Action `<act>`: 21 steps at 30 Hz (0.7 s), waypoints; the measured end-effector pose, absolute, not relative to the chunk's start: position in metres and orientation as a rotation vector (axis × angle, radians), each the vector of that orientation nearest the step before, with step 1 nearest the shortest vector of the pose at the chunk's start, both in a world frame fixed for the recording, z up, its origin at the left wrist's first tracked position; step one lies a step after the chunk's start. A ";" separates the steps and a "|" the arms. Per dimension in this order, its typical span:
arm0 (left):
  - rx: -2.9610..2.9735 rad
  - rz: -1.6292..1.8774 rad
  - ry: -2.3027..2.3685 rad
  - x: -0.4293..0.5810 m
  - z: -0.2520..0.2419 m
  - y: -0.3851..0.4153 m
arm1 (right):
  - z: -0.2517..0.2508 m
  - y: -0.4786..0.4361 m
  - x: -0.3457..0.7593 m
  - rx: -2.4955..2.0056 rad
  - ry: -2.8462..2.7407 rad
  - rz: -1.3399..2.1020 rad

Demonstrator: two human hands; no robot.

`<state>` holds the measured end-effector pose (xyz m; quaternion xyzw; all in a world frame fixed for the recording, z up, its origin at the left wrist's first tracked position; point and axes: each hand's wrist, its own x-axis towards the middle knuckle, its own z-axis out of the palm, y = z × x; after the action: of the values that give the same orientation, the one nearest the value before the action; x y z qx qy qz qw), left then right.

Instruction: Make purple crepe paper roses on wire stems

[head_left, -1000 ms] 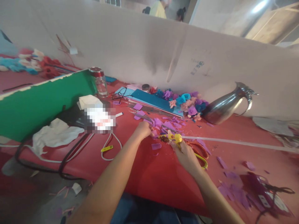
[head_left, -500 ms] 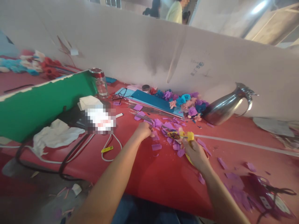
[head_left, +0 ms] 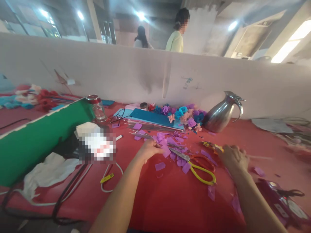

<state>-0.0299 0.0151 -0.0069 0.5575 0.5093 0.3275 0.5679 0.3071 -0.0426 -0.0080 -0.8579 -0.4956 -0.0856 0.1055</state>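
My left hand [head_left: 148, 151] is closed at the fingertips on a purple paper petal [head_left: 166, 151], above the loose purple pieces. My right hand [head_left: 235, 159] lies back up over a yellow glue gun [head_left: 212, 147] with a brown-stained front, its fingers curled around the rear part. A pale rod [head_left: 261, 157] sticks out to the right beyond this hand. Between my hands lie scissors [head_left: 186, 157] with one yellow and one orange handle loop, blades pointing left among the scraps. Thin wires [head_left: 139, 133] lie just beyond my left hand.
Several paper flowers [head_left: 187, 115] sit by the partition [head_left: 116, 71], beside a blue folder [head_left: 152, 117] and glasses [head_left: 119, 116]. A metal jug [head_left: 220, 113] stands at right, a glass jar [head_left: 98, 108] at left. Cables [head_left: 73, 184] cross the left side. Two people are beyond the partition.
My right hand has moved right with the glue gun, uncovering the scissors. My left hand now holds a petal out toward the right. The view has tilted up, showing more beyond the partition.
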 end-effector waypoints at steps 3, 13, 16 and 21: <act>1.329 0.827 1.126 -0.027 -0.011 0.016 | 0.012 -0.039 0.242 -2.072 -1.689 0.062; 1.374 0.811 1.037 -0.022 -0.003 0.008 | 0.005 -0.011 0.150 -1.357 -1.628 1.238; 1.314 0.882 1.125 -0.022 -0.002 0.008 | -0.002 -0.012 0.161 -1.382 -1.382 1.234; 1.105 1.055 1.054 -0.022 -0.005 0.011 | -0.008 -0.013 0.166 -1.270 -0.951 1.173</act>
<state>-0.0220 0.0107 -0.0047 0.4764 0.4547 0.4551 0.5993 0.1662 -0.0132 -0.0076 -0.5371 -0.4019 0.4959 0.5515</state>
